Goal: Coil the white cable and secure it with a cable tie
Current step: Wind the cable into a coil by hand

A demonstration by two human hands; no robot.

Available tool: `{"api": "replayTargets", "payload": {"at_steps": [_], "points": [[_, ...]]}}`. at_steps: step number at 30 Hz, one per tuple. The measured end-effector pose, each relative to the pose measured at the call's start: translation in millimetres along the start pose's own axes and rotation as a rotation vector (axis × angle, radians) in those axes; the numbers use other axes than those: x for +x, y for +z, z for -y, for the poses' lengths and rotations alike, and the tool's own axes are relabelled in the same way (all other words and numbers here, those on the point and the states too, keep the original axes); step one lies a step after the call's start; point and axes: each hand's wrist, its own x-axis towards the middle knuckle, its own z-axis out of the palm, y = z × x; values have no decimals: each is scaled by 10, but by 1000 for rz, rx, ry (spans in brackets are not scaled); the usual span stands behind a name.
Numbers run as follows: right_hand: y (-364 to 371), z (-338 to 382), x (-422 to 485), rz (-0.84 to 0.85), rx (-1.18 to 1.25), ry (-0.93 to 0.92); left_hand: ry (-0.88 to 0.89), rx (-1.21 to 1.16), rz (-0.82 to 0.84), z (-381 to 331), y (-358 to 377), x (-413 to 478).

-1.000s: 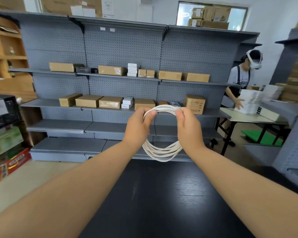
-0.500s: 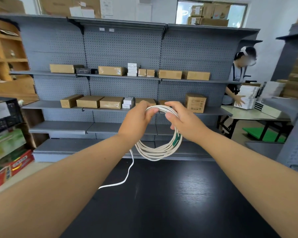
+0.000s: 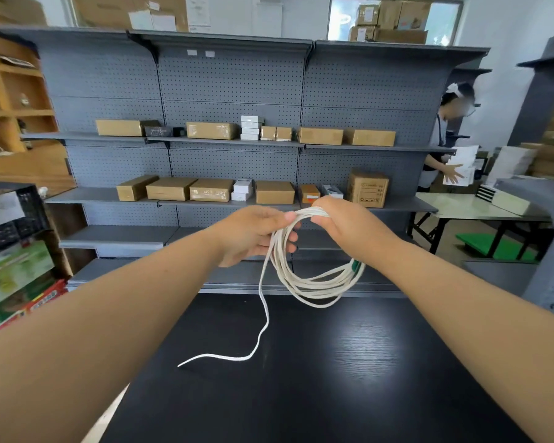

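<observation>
The white cable point(image 3: 314, 287) hangs in several loops above the black table point(image 3: 333, 378). My left hand point(image 3: 253, 233) pinches the top of the coil on its left side. My right hand point(image 3: 349, 223) grips the top of the coil on its right side, close to the left hand. A green piece point(image 3: 355, 266) shows on the coil's right side, below my right wrist. One loose end of the cable point(image 3: 263, 318) trails down from my left hand and lies curved on the table. No cable tie is visible.
Grey pegboard shelving point(image 3: 231, 91) with cardboard boxes stands just beyond the table's far edge. Another person point(image 3: 451, 135) handles papers at a white table point(image 3: 461, 204) on the right. Crates and coloured boxes point(image 3: 13, 270) stand at the left.
My hands have come closer together at the top of the coil. A loose end has dropped from the coil and now lies further out on the table.
</observation>
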Motion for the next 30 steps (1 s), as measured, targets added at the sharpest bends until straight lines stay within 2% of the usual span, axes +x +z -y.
{"api": "replayTargets", "payload": {"at_steps": [2, 5, 10, 13, 15, 19, 22, 25, 30], "points": [[8, 6, 14, 14, -35, -12, 8, 15, -20, -25, -44, 7], [13, 19, 25, -11, -55, 8, 80, 98, -144, -55, -51, 54], [9, 111, 62, -163, 2, 127, 402, 302, -566, 2, 163, 121], [36, 152, 68, -205, 8, 129, 392, 440, -693, 94, 256, 129], [32, 127, 53, -218, 37, 150, 350, 388, -620, 117, 242, 135], [-9, 23, 8, -230, 57, 183, 252, 148, -321, 107, 189, 84], [-17, -20, 1, -283, 102, 208, 211, 98, -231, 156, 197, 94], [-21, -32, 4, -354, 150, 239, 232, 1, -271, 162, 309, 91], [60, 1, -59, -479, 281, 333, 314, -121, -492, 118, 567, 122]]}}
